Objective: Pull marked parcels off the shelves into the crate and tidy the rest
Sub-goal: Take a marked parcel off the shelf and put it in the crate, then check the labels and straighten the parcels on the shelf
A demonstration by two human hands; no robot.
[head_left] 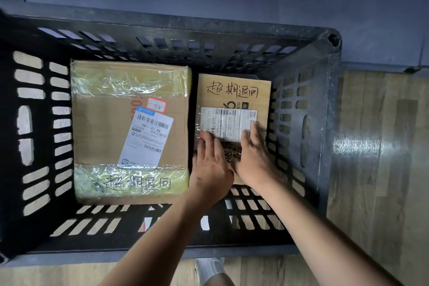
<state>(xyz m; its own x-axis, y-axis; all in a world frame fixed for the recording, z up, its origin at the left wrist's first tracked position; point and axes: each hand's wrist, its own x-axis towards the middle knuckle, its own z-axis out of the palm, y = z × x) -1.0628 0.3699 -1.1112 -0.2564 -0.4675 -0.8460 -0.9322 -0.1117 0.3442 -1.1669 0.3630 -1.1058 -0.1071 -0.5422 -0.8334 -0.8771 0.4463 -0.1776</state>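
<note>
While both hands lie flat, small parcel (prob. touching) sits underneath.

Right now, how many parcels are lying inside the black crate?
2. The large taped parcel fills the crate's left side. The smaller parcel lies right of it, under the left hand and right hand. Anything beneath them is hidden.
</note>
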